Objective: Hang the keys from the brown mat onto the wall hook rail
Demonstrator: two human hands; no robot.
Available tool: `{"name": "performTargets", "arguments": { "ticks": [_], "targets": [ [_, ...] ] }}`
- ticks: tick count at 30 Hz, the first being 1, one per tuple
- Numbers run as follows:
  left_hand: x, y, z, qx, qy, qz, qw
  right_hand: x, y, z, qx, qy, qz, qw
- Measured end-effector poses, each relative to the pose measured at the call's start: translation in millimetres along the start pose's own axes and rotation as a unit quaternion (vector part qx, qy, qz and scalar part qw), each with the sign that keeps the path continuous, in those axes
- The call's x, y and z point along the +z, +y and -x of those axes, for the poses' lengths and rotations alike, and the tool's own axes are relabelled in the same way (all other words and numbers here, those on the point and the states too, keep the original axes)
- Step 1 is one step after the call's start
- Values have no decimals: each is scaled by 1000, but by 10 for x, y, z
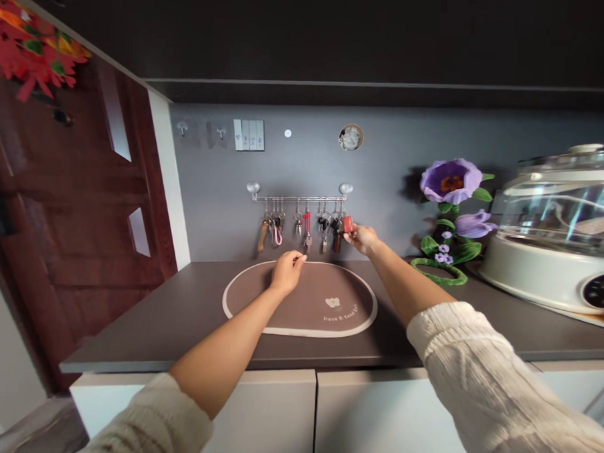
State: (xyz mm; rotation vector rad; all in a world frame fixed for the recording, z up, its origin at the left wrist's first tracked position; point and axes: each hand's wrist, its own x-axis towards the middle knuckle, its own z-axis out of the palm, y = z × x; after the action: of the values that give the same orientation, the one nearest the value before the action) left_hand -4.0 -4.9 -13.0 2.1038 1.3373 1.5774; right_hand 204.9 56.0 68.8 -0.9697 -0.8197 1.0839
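A metal key rack [298, 198] is stuck to the grey wall, with several key bunches [302, 230] hanging from its hooks. My right hand [362, 238] reaches to the rack's right end and pinches a small red key fob [348, 224]. My left hand [287, 271] is raised just below the middle of the rack, fingers curled together near a red-strapped key bunch [306, 228]; whether it holds anything is hidden. Below both hands lies a brown oval mat [338, 308] on the dark counter [168, 321].
A purple flower ornament [450, 213] stands right of the rack, and a white steamer with a clear lid [557, 231] sits at the far right. A dark wooden door [57, 209] is on the left. White cabinet doors [284, 413] lie under the counter.
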Motion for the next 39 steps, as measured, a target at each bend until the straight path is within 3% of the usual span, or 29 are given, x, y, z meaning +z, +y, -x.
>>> {"name": "performTargets", "arguments": {
  "ticks": [5, 11, 16, 21, 26, 33, 39],
  "targets": [
    [-60, -58, 15, -79, 17, 57, 995, -124, 120, 255, 29, 31, 22, 999],
    [-295, 186, 84, -148, 26, 158, 976, -49, 228, 752, 40, -2, 63, 997],
    [-585, 378, 283, -66, 10, 175, 982, 114, 325, 1218, -89, -86, 90, 988],
    [-786, 419, 551, 7, -36, 154, 987, 141, 438, 1615, -231, -216, 127, 940],
    [-852, 362, 735, 22, -61, 103, 993, 70, 555, 1836, -237, -253, 182, 920],
    [-895, 310, 844, 54, -94, 88, 990, 21, 626, 1856, -288, -272, 219, 892],
    [-909, 320, 848, 35, -79, 101, 991, 11, 617, 1853, -264, -259, 207, 906]
  ]
}}
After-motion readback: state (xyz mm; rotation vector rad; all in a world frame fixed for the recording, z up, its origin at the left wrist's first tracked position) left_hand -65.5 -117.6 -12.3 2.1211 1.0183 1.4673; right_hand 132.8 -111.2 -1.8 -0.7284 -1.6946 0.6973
